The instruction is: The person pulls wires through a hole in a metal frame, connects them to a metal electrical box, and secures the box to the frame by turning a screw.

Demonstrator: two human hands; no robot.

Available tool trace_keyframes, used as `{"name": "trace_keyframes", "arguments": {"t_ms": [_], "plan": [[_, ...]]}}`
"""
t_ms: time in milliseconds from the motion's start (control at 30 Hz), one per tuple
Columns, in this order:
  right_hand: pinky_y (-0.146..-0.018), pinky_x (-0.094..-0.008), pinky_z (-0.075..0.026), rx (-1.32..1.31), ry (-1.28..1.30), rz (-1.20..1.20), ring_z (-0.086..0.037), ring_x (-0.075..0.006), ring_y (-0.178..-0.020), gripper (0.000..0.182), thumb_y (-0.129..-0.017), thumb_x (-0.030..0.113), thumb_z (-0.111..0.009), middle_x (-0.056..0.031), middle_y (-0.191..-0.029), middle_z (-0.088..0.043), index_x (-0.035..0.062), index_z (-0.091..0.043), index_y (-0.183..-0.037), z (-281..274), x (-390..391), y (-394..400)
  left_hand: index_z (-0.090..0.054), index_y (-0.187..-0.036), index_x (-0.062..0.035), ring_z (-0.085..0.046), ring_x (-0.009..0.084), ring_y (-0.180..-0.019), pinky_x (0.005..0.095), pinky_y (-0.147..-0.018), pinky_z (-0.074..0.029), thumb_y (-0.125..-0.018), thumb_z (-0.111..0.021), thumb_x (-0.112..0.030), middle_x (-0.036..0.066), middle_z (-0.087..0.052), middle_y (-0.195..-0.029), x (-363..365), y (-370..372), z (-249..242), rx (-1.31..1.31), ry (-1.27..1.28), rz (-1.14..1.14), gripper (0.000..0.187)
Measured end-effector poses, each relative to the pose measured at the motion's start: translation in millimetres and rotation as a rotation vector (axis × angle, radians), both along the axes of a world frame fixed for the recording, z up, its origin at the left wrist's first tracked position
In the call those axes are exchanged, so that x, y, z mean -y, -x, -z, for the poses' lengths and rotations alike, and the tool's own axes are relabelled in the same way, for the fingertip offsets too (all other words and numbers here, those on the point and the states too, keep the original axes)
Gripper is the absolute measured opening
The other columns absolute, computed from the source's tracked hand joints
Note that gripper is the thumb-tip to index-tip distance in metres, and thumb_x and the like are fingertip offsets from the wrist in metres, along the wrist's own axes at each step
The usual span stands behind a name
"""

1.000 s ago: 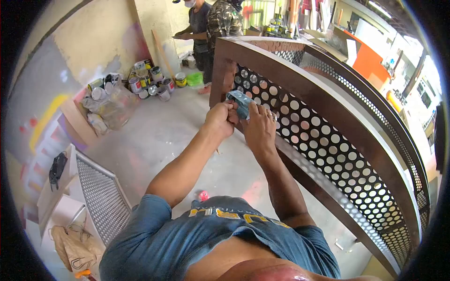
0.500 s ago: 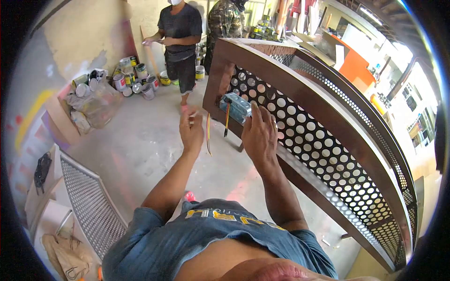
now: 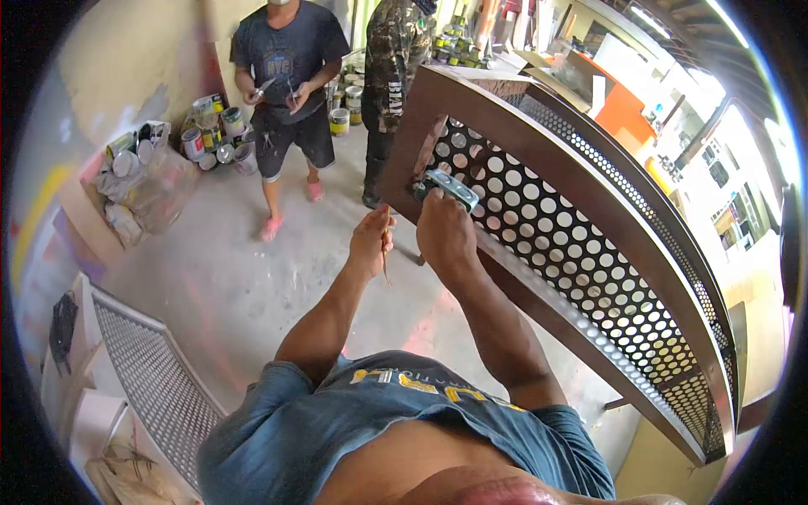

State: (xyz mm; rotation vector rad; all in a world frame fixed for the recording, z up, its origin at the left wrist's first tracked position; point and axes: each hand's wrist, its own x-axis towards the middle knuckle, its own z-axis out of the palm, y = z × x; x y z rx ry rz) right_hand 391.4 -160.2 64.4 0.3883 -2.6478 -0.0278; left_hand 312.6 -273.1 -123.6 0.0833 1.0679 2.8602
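Observation:
My left hand (image 3: 370, 242) is closed in a pinch on thin yellowish and reddish wires (image 3: 386, 268), whose ends hang below my fingers. Curled up against the metal electrical box (image 3: 454, 187) is my right hand (image 3: 446, 231); its fingertips are hidden, so what they grip cannot be made out. The box is silvery with round knockouts and sits at the near upper corner of a dark brown frame (image 3: 581, 177). Inside that frame is a perforated panel (image 3: 539, 210) with round holes. Both hands are close together at the frame's left edge.
A person (image 3: 286, 67) in a dark shirt stands ahead, holding small things; another person (image 3: 396, 67) in camouflage is beside the frame. Paint cans (image 3: 194, 143) and a plastic bag (image 3: 160, 202) lie by the wall. A second perforated panel (image 3: 151, 345) leans at left.
My left hand has moved right and closed on the hanging wires. My right hand has shifted from the box's right side to its lower left and curled. The person in the dark shirt has come nearer.

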Motion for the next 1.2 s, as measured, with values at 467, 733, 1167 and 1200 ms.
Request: {"name": "trace_keyframes", "arguments": {"t_ms": [467,733,1167,1200], "plan": [[-0.063,-0.0457,-0.058,0.011,0.181,0.34,-0.072,-0.0345,-0.079,0.015,-0.095,0.018,-0.051,-0.0159,-0.085,-0.07,0.0059,-0.057,-0.102,5.1,8.4,12.6,-0.065,-0.111,-0.0076,-0.048,0.0026,-0.057,0.0189,-0.046,-0.034,-0.094,-0.068,-0.016,0.0,-0.064,-0.087,6.7,30.1,9.5,-0.059,-0.064,0.129,0.019],[-0.058,-0.0471,-0.056,-0.038,0.25,0.387,-0.071,-0.0348,-0.072,0.01,-0.094,0.018,-0.053,-0.0144,-0.081,-0.069,0.0083,-0.053,-0.098,19.5,10.2,13.0,-0.064,-0.099,-0.0066,-0.044,0.0031,-0.056,0.0191,-0.047,-0.032,-0.095,-0.067,-0.02,-0.003,-0.06,-0.08,20.3,35.2,-3.1,-0.123,0.129,0.17,0.015],[-0.058,-0.051,-0.051,-0.203,0.424,0.359,-0.066,-0.0406,-0.072,0.01,-0.096,0.017,-0.052,-0.0195,-0.082,-0.068,0.0089,-0.057,-0.1,36.8,12.4,18.8,-0.061,-0.104,-0.0114,-0.046,0.0042,-0.054,0.0211,-0.045,-0.035,-0.097,-0.062,-0.018,-0.003,-0.057,-0.079,14.3,11.1,-17.6,0.125,0.04,0.2,0.009],[-0.058,-0.0517,-0.051,-0.218,0.416,0.376,-0.066,-0.0412,-0.071,0.01,-0.097,0.017,-0.051,-0.0194,-0.084,-0.069,0.0089,-0.056,-0.101,41.5,15.0,16.8,-0.061,-0.102,-0.0109,-0.045,0.0038,-0.054,0.0204,-0.045,-0.034,-0.097,-0.062,-0.017,-0.003,-0.056,-0.079,13.6,8.1,-26.4,0.111,0.039,0.177,0.008]]}}
